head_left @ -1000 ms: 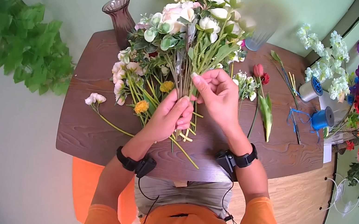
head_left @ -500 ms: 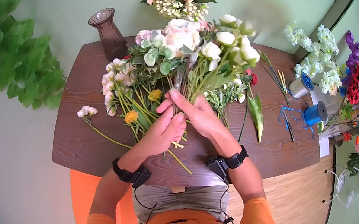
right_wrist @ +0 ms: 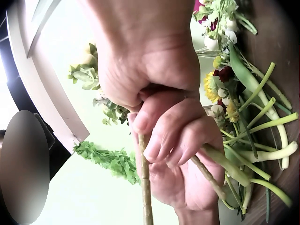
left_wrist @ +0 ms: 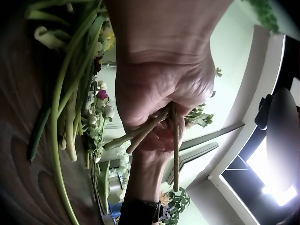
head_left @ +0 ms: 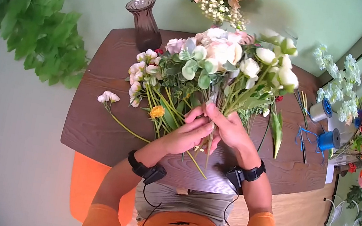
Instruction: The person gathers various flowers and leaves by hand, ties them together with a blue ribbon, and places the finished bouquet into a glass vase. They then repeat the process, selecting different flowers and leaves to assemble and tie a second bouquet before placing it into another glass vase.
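Note:
A bouquet of artificial flowers point(head_left: 221, 53) stands upright over the table, with large pale pink blooms, white rounded flowers point(head_left: 266, 55) and grey-green leaves point(head_left: 193, 65). Its stems gather between both hands. Curled fingers of my left hand point(head_left: 190, 136) hold them low down; in the left wrist view several bare stem ends point(left_wrist: 176, 154) stick out of the grip. My right hand point(head_left: 230, 129) grips the same bunch from the right, its thumb lying along the stems. In the right wrist view, the left fingers point(right_wrist: 180, 131) wrap close under the right palm.
Loose stems with white-pink flowers point(head_left: 137, 77) and a yellow flower point(head_left: 157, 111) lie at the left, beside a lone pink sprig point(head_left: 107, 97). A purple glass vase point(head_left: 145, 24) stands behind. Right are a green leaf point(head_left: 276, 133), a blue ribbon spool point(head_left: 328, 140) and a silver spool point(head_left: 320, 110).
My right hand came down from pinching at the stems to gripping them against my left hand. The flower heads dropped lower and the white flowers lean further right.

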Demonstrator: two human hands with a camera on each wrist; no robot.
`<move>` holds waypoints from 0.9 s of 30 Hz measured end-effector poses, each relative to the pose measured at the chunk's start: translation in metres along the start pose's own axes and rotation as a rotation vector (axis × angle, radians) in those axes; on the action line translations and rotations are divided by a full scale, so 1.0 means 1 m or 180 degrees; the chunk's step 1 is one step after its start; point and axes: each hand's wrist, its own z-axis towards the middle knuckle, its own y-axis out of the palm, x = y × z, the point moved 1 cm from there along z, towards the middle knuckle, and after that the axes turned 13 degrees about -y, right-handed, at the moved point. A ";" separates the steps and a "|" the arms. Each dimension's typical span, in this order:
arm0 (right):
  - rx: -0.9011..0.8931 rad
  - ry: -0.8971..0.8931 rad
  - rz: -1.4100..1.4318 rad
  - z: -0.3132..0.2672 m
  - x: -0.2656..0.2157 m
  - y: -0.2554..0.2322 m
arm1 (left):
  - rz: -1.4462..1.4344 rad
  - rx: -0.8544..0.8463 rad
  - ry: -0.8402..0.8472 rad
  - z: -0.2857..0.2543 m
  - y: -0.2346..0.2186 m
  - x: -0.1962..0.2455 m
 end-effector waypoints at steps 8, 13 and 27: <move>0.0028 -0.0433 0.0064 0.002 0.009 -0.004 | 0.0136 -0.0305 0.0180 -0.004 0.016 0.011; -0.0090 -0.1086 -0.0565 -0.002 0.004 -0.023 | 0.0693 0.0812 0.0906 -0.010 0.012 0.018; 0.1272 0.0221 -0.3416 -0.112 0.019 -0.096 | 0.0286 0.2119 0.2637 -0.017 0.006 0.042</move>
